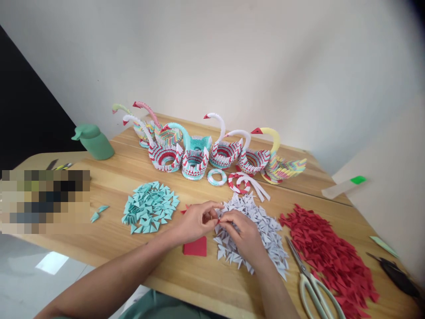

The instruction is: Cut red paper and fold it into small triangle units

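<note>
Both hands meet over the near side of a pile of white folded paper triangles (270, 235). My left hand (199, 221) pinches a small red paper piece (218, 221) between thumb and finger. From the other side, my right hand (244, 232) has its fingertips closed on the same piece. Most of that piece is hidden by the fingers, so its exact shape cannot be made out. Beneath my left wrist lies a stack of red paper squares (195, 247). A bit of red paper (183, 212) pokes out behind the left hand.
Teal paper triangles (151, 208) are heaped at left, red triangles (328, 252) at right. Scissors (307, 274) lie between the white and red piles. Several folded-paper swans (195, 164), paper rings (217, 177) and white strips (257, 186) stand behind. A green jug (96, 141) is far left.
</note>
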The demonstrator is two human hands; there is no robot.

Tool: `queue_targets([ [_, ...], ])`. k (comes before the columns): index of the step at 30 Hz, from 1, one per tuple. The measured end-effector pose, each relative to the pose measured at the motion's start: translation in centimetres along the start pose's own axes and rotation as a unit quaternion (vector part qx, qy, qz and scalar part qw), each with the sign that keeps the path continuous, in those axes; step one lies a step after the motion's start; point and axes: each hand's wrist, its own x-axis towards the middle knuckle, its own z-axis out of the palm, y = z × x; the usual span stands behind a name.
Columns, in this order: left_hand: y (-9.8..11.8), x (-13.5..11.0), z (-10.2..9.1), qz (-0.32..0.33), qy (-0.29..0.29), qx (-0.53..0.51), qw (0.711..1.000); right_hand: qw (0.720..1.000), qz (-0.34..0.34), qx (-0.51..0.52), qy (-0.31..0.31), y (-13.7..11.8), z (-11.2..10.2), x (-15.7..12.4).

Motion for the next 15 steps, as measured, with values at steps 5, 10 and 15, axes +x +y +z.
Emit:
queue_targets([
  [5, 0.3, 0.0, -0.1, 0.009, 0.002, -0.014, 1.000, 0.999, 0.042, -0.021, 0.014, -0.2, -0.1, 0.0],
  [10, -0.2, 0.1, 0.1, 0.017, 0.018, -0.016, 1.000, 0.996, 0.082, -0.012, 0.031, -0.3, 0.1, 0.0],
  [15, -0.8, 0.1, 0.8, 0.034, 0.059, 0.043, 0.997, 0.992, 0.111, 0.036, 0.045, -0.4, 0.8, 0.0],
])
